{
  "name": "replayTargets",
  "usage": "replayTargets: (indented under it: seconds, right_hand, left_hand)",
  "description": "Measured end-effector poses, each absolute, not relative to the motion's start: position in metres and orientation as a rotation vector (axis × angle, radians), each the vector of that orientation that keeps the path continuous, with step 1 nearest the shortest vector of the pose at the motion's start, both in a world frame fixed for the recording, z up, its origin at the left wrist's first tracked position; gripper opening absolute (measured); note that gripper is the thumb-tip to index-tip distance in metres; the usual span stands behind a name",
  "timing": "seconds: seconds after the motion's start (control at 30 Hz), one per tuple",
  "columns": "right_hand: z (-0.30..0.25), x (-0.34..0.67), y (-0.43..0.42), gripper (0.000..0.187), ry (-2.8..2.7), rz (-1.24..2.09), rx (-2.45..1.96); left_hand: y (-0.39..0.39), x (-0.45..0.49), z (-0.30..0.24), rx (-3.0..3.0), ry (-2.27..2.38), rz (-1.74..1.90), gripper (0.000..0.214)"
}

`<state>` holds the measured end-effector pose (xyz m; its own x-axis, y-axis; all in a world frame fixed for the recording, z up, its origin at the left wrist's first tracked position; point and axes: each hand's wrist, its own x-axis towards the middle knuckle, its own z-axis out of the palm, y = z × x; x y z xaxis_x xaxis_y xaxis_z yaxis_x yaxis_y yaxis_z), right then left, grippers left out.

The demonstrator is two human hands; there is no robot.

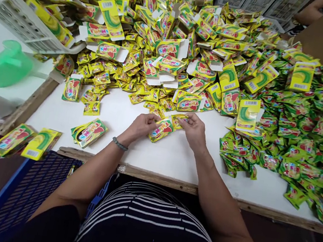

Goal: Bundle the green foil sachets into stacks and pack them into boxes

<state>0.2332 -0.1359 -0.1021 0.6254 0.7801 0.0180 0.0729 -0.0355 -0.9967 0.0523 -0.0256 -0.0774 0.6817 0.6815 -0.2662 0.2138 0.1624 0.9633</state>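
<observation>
We hold box (161, 131) in left hand (141, 126), over bench (170, 160), near middle of front edge. Its long axis slants away from this edge, toward right hand (195, 132), which pinches sachet (177, 121) at box's right end. Sachet partly inside or not, we cannot tell.

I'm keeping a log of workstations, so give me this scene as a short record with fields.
Left hand: holds a yellow-and-green box; the hand has a bracelet at its wrist
Right hand: the hand pinches a yellow packet at the box's end; whether it is partly inside is unclear
Surface: white tabletop
Beyond the hands: heaped boxes and loose yellow packets
Right side: pile of green packets
Left side: white basket, green scoop
</observation>
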Motion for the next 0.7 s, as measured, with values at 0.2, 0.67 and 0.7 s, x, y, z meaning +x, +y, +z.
replayTargets:
  seconds: [0.2, 0.67, 0.7]
  right_hand:
    - [-0.095, 0.227, -0.138, 0.038, -0.798, 0.830, -1.584]
    - [-0.077, 0.272, -0.280, 0.056, -0.588, -0.147, -2.521]
    - [-0.083, 0.274, -0.292, 0.062, -0.558, -0.050, -2.593]
  left_hand:
    - [-0.033, 0.058, -0.067, 1.196, 0.695, 0.261, 0.042]
    - [-0.040, 0.070, -0.057, 1.081, 0.820, 0.155, 0.053]
    - [-0.041, 0.071, -0.056, 1.076, 0.811, 0.175, 0.053]
